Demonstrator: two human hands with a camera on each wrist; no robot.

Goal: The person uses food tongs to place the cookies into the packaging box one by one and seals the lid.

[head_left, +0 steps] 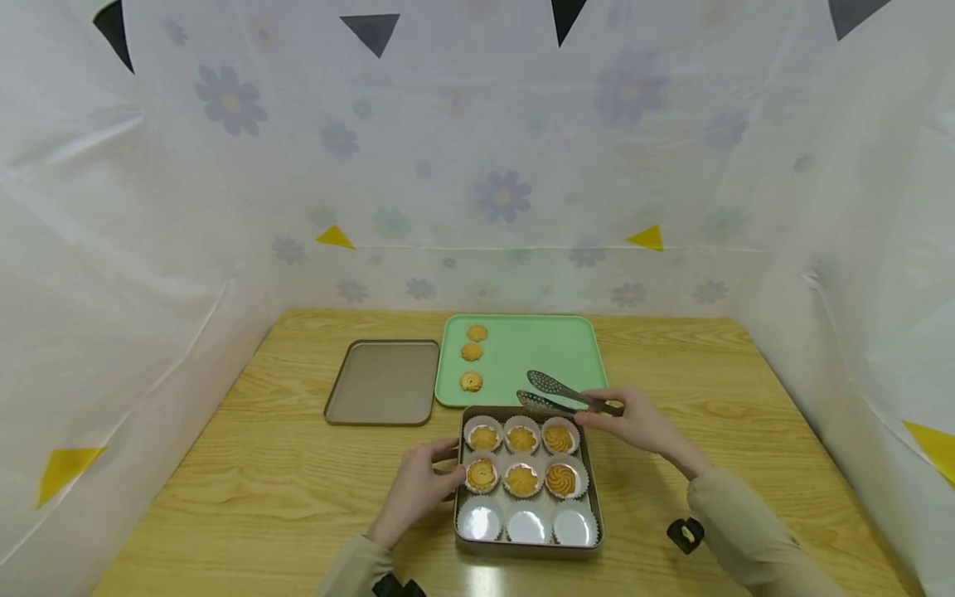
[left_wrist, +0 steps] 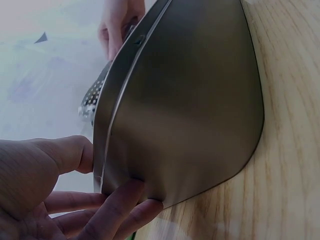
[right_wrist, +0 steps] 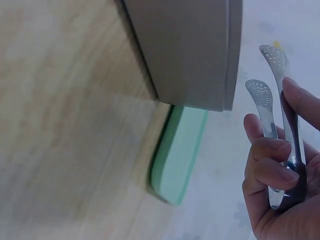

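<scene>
A square metal tin (head_left: 530, 549) holds paper cups in rows. The back two rows carry golden cookies (head_left: 522, 480), and the front row's white cups (head_left: 529, 521) have none. My left hand (head_left: 420, 485) holds the tin's left side, thumb at the rim and fingertips (left_wrist: 131, 190) against the outer wall. Above the tin's back right corner, my right hand (head_left: 630, 421) grips metal tongs (head_left: 570, 393) with perforated ends. The tongs' ends stand apart with nothing between them, as the right wrist view also shows (right_wrist: 270, 95).
Behind the tin lies a green tray (head_left: 533, 352) with three cookies (head_left: 472, 352) in a column at its left. A flat brown lid-like tray (head_left: 386, 381) sits left of it. White patterned sheeting (head_left: 418, 166) encloses the wooden table (head_left: 246, 497).
</scene>
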